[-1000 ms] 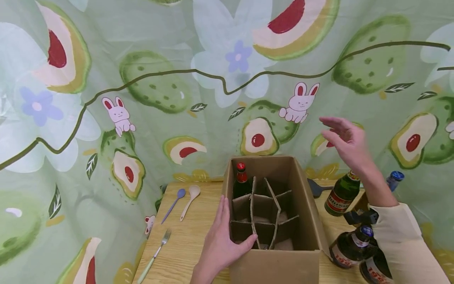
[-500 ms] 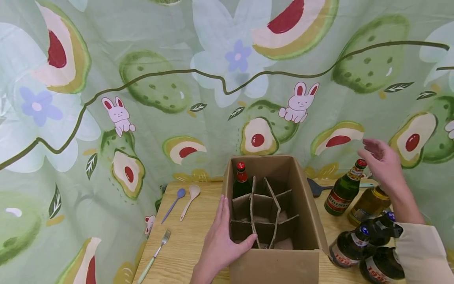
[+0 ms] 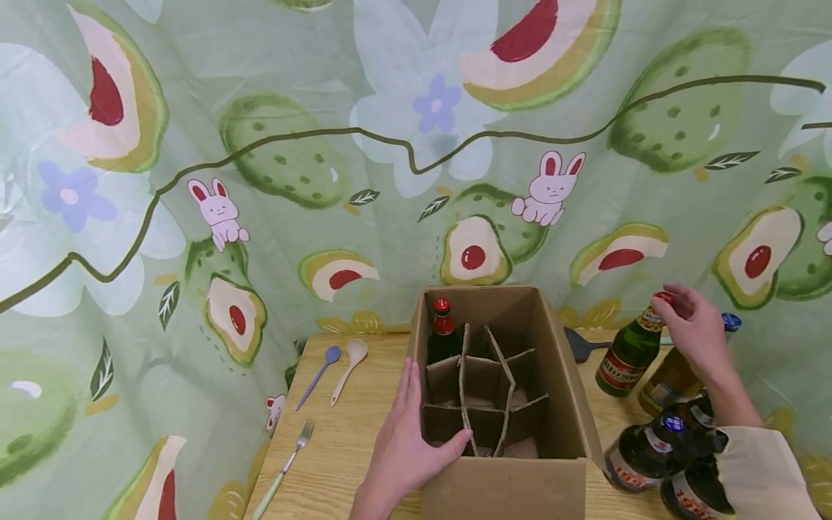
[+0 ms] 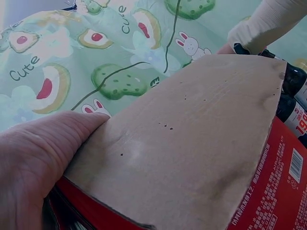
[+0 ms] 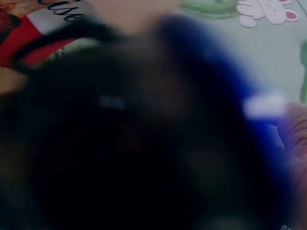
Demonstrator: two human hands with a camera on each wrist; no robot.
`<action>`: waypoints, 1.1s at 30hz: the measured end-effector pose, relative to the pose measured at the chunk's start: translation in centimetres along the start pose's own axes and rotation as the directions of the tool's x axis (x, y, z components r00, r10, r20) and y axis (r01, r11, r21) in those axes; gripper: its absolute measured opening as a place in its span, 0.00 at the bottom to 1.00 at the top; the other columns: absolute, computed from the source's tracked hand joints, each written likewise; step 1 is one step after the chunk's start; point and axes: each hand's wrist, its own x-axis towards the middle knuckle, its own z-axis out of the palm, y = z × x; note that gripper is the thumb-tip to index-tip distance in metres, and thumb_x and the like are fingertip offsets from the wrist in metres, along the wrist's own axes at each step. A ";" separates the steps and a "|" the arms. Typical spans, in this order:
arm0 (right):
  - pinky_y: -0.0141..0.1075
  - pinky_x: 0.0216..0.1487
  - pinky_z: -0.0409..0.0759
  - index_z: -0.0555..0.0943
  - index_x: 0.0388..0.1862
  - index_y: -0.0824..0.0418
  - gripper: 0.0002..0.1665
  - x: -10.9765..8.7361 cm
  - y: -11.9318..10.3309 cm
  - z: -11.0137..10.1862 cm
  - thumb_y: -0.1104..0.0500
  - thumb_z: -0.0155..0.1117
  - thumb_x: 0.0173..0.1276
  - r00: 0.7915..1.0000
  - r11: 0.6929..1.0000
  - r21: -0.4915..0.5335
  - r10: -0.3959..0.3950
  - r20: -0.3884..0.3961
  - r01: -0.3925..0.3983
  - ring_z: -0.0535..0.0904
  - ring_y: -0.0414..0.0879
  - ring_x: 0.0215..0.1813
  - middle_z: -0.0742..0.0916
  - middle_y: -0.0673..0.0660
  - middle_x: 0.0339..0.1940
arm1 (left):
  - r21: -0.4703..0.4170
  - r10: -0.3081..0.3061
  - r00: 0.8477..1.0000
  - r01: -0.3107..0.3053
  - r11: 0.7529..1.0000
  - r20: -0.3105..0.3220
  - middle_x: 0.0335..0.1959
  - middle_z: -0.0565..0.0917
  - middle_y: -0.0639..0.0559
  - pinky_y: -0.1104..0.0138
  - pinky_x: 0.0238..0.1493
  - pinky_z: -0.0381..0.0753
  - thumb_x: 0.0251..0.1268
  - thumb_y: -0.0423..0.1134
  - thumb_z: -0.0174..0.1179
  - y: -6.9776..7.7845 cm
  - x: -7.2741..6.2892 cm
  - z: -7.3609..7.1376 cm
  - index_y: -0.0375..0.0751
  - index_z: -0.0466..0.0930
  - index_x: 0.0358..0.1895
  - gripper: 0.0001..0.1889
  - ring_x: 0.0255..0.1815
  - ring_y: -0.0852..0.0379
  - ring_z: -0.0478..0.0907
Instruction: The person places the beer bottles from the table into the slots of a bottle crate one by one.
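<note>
My left hand point(image 3: 406, 451) holds the near left corner of an open cardboard box point(image 3: 503, 487), fingers along the outer wall and thumb over the rim. In the left wrist view, a bare cardboard flap point(image 4: 192, 129) spreads beside that hand. Dividers point(image 3: 484, 372) split the box into cells, and a red-capped green bottle point(image 3: 443, 343) stands in the far left one. To the right of the box, my right hand point(image 3: 702, 336) pinches the red cap of another green beer bottle point(image 3: 627, 357) between thumb and fingers. That bottle stands on the table. A dark blur fills most of the right wrist view.
An amber bottle point(image 3: 666, 386) and several dark bottles point(image 3: 640, 455) with blue caps crowd below my right forearm. A dark spatula point(image 3: 581, 345) lies behind the green bottle. Left of the box lie a blue spoon point(image 3: 323, 370), a beige spoon point(image 3: 351, 361) and a fork point(image 3: 289, 462).
My right hand has swung right and come down from above the bottles to the green bottle's cap, where its fingers have closed in. The left hand and the box have stayed in place.
</note>
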 end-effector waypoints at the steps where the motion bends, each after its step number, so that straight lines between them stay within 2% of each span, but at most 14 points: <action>1: 0.18 0.39 0.72 0.66 0.76 0.72 0.40 0.0 0.2 0.2 0.43 0.55 0.82 1.000 1.000 -0.009 0.002 -0.003 -0.002 0.70 0.21 0.44 0.76 0.34 0.46 | -0.001 -0.003 1.000 0.003 1.000 0.001 0.87 0.36 0.67 0.37 0.70 0.70 0.54 0.73 0.69 0.0 0.0 0.0 0.53 0.39 0.87 0.65 0.83 0.44 0.55; 5: 0.20 0.35 0.71 0.70 0.71 0.74 0.38 -0.2 1.0 0.7 0.43 0.55 0.82 1.000 1.000 -0.031 -0.002 -0.025 0.001 0.70 0.21 0.40 0.75 0.26 0.38 | -0.004 -0.016 1.000 0.016 1.000 0.006 0.87 0.37 0.64 0.38 0.71 0.69 0.52 0.79 0.65 -0.1 0.1 0.0 0.55 0.36 0.87 0.67 0.84 0.45 0.54; 8: 0.21 0.34 0.71 0.73 0.69 0.73 0.37 -0.1 1.4 1.0 0.42 0.55 0.82 0.999 0.999 -0.051 0.006 -0.040 -0.008 0.70 0.22 0.38 0.75 0.26 0.36 | -0.013 -0.007 1.000 0.007 1.000 0.000 0.88 0.39 0.60 0.39 0.72 0.68 0.52 0.79 0.65 -0.1 0.2 0.1 0.56 0.35 0.87 0.67 0.85 0.47 0.52; 12: 0.29 0.30 0.70 0.77 0.59 0.71 0.32 0.0 1.6 1.6 0.41 0.56 0.82 0.998 0.994 -0.104 0.028 -0.061 -0.035 0.71 0.31 0.33 0.78 0.37 0.31 | -0.022 0.015 1.000 -0.015 1.000 -0.022 0.88 0.42 0.56 0.41 0.73 0.68 0.54 0.75 0.68 -0.2 0.2 0.2 0.53 0.37 0.87 0.66 0.85 0.48 0.52; 15: 0.35 0.27 0.66 0.78 0.50 0.69 0.29 0.0 1.7 2.0 0.42 0.56 0.82 0.997 0.989 -0.139 0.034 -0.071 -0.044 0.69 0.41 0.28 0.79 0.45 0.25 | -0.029 0.022 0.999 -0.023 0.999 -0.034 0.88 0.43 0.55 0.41 0.72 0.69 0.55 0.71 0.71 -0.4 0.2 0.2 0.52 0.38 0.87 0.66 0.84 0.48 0.54; 17: 0.36 0.26 0.65 0.77 0.48 0.69 0.28 0.1 1.7 2.1 0.42 0.56 0.82 0.996 0.987 -0.153 0.035 -0.076 -0.046 0.68 0.44 0.27 0.77 0.48 0.23 | -0.033 0.023 0.999 -0.025 0.999 -0.038 0.88 0.44 0.55 0.40 0.71 0.69 0.55 0.70 0.71 -0.4 0.1 0.2 0.51 0.38 0.87 0.65 0.84 0.48 0.55; 22: 0.34 0.28 0.67 0.79 0.52 0.70 0.30 0.2 1.5 2.1 0.41 0.57 0.81 0.996 0.988 -0.144 0.048 -0.074 -0.058 0.70 0.42 0.29 0.82 0.46 0.26 | -0.037 0.029 0.999 -0.031 0.999 -0.045 0.88 0.44 0.55 0.40 0.71 0.70 0.55 0.68 0.72 -0.4 0.0 0.2 0.50 0.39 0.87 0.65 0.83 0.47 0.55; 28: 0.33 0.29 0.70 0.81 0.57 0.70 0.36 0.0 1.3 1.8 0.37 0.56 0.79 0.994 0.985 -0.139 0.095 -0.049 -0.101 0.72 0.36 0.33 0.86 0.50 0.37 | -0.031 0.028 0.999 -0.029 0.999 -0.037 0.88 0.44 0.55 0.41 0.72 0.69 0.55 0.70 0.71 -0.3 0.0 0.1 0.50 0.38 0.87 0.65 0.84 0.48 0.54; 33: 0.36 0.28 0.68 0.81 0.57 0.70 0.36 -0.2 1.3 1.7 0.37 0.58 0.79 0.992 0.987 -0.108 0.116 -0.038 -0.120 0.72 0.39 0.33 0.82 0.37 0.32 | -0.033 0.027 0.999 -0.029 0.999 -0.037 0.88 0.43 0.55 0.41 0.74 0.67 0.55 0.68 0.72 -0.2 0.0 0.1 0.51 0.38 0.87 0.65 0.84 0.48 0.52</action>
